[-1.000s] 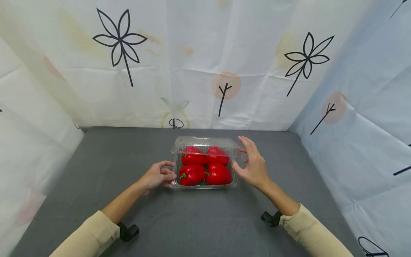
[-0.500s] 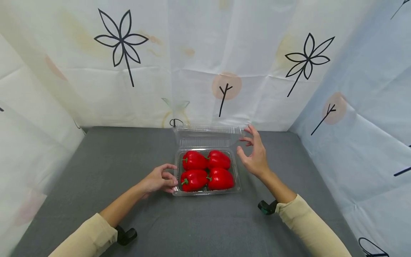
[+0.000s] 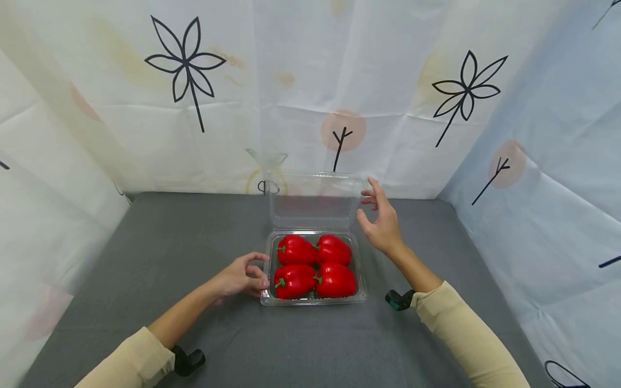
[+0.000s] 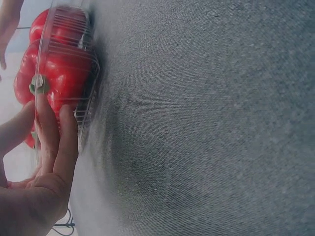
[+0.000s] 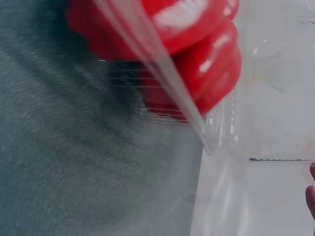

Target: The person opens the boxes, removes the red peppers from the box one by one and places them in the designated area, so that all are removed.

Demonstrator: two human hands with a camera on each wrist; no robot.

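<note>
A clear plastic clamshell container (image 3: 314, 302) sits on the table with several red bell peppers (image 3: 335, 280) in its base. Its see-through lid (image 3: 315, 207) stands raised at the far side, hinged to the base. My left hand (image 3: 240, 276) holds the base's left rim; in the left wrist view its fingertips (image 4: 67, 115) lie against the ribbed side wall and the thumb is at the rim. My right hand (image 3: 383, 221) is at the lid's right edge with fingers extended; whether they touch it is unclear. Only fingertips (image 5: 311, 199) of it show in the right wrist view.
A grey cloth covers the table (image 3: 291, 345). White printed curtains (image 3: 398, 97) rise along its back and both sides; the raised lid is near the back one. Black camera mounts (image 3: 188, 361) are worn on both wrists.
The lid has swung up and back from over the peppers to upright. My right hand has moved away with it. The base has slid slightly nearer, my left hand staying at its rim.
</note>
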